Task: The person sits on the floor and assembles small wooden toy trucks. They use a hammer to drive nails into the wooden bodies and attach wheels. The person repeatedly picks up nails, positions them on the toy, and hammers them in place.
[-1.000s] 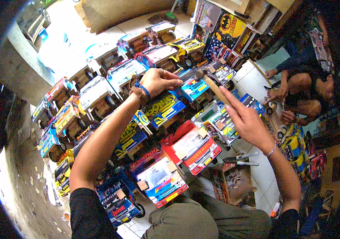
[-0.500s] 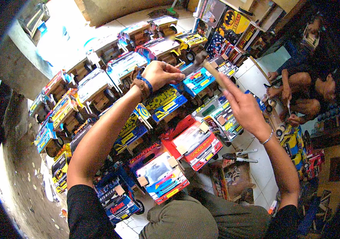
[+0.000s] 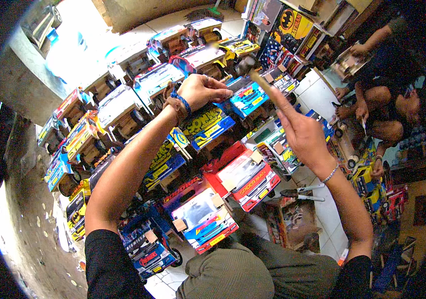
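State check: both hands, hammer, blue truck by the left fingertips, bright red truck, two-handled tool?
Left hand: fingertips pinched, contents unclear
Right hand: closed around hammer
Hammer: gripped
Blue truck: upright
Bright red truck: upright, untouched
Two-handled tool: lying, handles apart

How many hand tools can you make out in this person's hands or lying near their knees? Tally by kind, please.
Wooden-handled hammer with a dark metal head, in the right hand: 1
Plier-like tool with two white handles: 1
Total: 2

Whether the left hand's fingertips pinch anything small, I cannot tell.
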### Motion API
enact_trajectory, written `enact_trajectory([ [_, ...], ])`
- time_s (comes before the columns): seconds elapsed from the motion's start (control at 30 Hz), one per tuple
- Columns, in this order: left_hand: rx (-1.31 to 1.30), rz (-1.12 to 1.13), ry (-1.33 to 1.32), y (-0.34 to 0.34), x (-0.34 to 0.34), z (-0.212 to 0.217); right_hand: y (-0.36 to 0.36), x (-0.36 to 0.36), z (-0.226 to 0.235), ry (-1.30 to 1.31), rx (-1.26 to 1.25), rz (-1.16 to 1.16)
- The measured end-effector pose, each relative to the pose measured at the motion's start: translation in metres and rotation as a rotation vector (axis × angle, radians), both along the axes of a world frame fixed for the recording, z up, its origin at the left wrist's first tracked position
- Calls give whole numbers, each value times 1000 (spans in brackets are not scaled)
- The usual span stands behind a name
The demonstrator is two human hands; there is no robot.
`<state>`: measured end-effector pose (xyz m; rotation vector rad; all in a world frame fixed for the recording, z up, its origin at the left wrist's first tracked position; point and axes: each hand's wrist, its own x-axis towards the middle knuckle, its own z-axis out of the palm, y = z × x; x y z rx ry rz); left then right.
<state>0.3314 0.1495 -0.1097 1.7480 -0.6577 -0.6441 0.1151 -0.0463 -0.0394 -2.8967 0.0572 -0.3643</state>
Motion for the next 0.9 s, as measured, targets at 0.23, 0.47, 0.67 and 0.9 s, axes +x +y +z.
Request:
enact_trajectory([
  [0.23,0,-82,-21,1,5,0,-10,-16,7,-132,104,-22],
  [0.47,62,-182,-150,2,-2,19,-42,-140,36,-661,500,-143],
  [0.67,106,-205,-179,4,9,18,-41,-283,65,-240,804,-533],
  [0.9,202,-85,-575,-35,25,56,-30,-411,-24,60,792,-1024],
])
